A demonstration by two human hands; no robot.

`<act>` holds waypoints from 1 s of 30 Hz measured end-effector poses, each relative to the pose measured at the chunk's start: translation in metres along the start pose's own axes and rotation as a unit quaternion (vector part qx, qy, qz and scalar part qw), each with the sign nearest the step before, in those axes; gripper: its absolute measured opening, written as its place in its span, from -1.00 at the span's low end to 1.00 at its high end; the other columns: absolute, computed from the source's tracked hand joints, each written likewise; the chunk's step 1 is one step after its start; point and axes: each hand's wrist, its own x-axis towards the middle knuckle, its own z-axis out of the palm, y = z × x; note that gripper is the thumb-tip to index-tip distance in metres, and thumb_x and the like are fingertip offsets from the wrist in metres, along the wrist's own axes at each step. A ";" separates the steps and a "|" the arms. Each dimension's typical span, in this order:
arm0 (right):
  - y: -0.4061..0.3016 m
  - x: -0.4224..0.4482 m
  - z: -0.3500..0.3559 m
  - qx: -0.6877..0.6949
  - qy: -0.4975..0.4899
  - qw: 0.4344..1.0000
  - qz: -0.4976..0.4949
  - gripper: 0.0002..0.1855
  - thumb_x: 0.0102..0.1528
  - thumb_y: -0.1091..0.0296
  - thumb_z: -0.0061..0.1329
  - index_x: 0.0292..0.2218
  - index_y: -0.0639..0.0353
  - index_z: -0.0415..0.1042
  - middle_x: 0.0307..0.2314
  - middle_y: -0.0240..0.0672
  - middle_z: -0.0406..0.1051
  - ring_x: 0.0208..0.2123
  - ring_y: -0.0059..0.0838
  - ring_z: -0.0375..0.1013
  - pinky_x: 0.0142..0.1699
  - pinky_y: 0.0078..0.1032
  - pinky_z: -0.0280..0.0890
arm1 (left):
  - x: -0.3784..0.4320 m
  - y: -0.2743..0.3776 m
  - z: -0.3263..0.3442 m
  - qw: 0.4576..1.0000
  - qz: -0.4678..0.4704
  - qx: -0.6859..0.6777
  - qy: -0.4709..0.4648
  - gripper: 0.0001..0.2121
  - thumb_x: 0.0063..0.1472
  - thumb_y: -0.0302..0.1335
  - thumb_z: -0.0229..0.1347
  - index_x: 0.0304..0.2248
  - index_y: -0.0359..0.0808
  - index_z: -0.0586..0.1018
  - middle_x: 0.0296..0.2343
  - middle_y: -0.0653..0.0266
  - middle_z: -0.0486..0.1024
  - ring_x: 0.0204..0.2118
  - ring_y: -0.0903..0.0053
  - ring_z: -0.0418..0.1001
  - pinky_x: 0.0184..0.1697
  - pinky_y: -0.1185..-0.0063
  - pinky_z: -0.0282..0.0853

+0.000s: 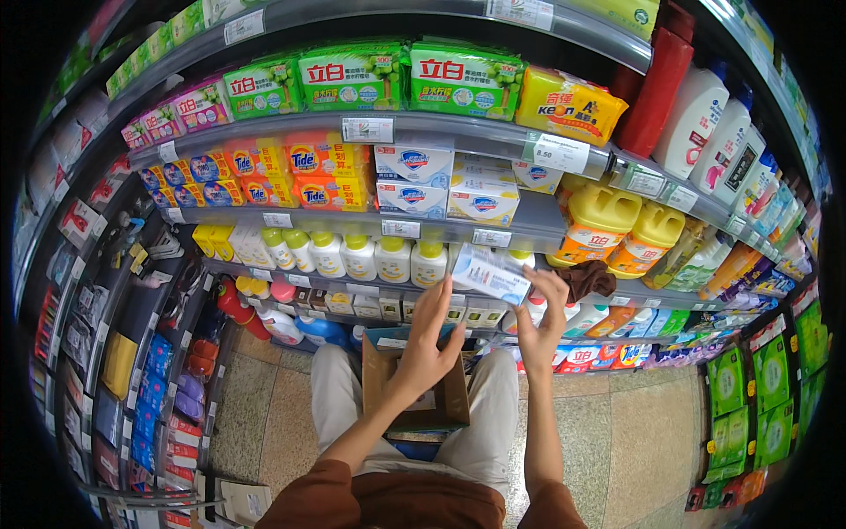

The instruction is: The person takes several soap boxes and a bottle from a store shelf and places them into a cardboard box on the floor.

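Note:
A small white and blue soap carton [492, 274] is tilted in front of the shelves at chest level. My right hand [542, 314] grips its right end between thumb and fingers. At the carton's left edge are the fingertips of my left hand [429, 340], with the thumb spread away from it. Below, an opened cardboard box [377, 397] stands between my knees, and my left forearm partly covers it. Matching Safeguard soap cartons [413, 165] are stacked on the shelf ahead, beside yellow-trimmed ones [484, 198]. A dark brown cloth [588, 278] lies just right of my right hand.
Wrapped Tide soap bars [324, 175] and white bottles with green caps [392, 260] line the shelves. Large yellow detergent jugs [598, 215] stand to the right. A projecting shelf edge [462, 122] overhangs the soap cartons. Side racks [132, 317] curve round on the left, above tiled floor [648, 423].

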 end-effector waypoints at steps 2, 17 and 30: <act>-0.004 0.016 -0.001 0.003 0.031 0.999 -0.023 -0.48 -0.17 0.68 0.05 -0.10 0.22 0.47 -0.07 -0.29 0.48 0.02 -0.22 0.28 0.19 -0.32 0.13 | 0.020 0.003 -0.007 1.000 0.018 -0.010 -0.013 -0.33 0.21 -0.58 0.06 0.27 -0.39 0.07 0.19 -0.09 0.15 0.27 0.08 0.08 0.28 0.32 0.00; 0.000 0.092 0.024 0.044 0.070 0.993 -0.089 -0.40 -0.12 0.76 0.04 0.01 0.18 0.48 -0.04 -0.31 0.47 0.06 -0.31 0.29 0.20 -0.41 0.12 | 0.085 0.009 -0.007 0.993 0.011 -0.120 0.009 -0.23 0.23 -0.57 0.07 0.32 -0.34 -0.10 0.30 -0.03 -0.08 0.36 0.27 -0.10 0.33 0.35 -0.12; 0.019 0.127 0.037 0.158 0.052 0.986 0.025 -0.53 0.07 0.48 0.15 0.01 0.38 0.43 -0.09 -0.16 0.41 -0.03 -0.37 0.39 0.10 -0.49 0.23 | 0.100 -0.001 0.003 0.995 0.036 -0.088 0.016 -0.27 0.25 -0.55 0.06 0.31 -0.34 -0.06 0.30 0.02 -0.07 0.36 0.27 -0.10 0.34 0.40 -0.14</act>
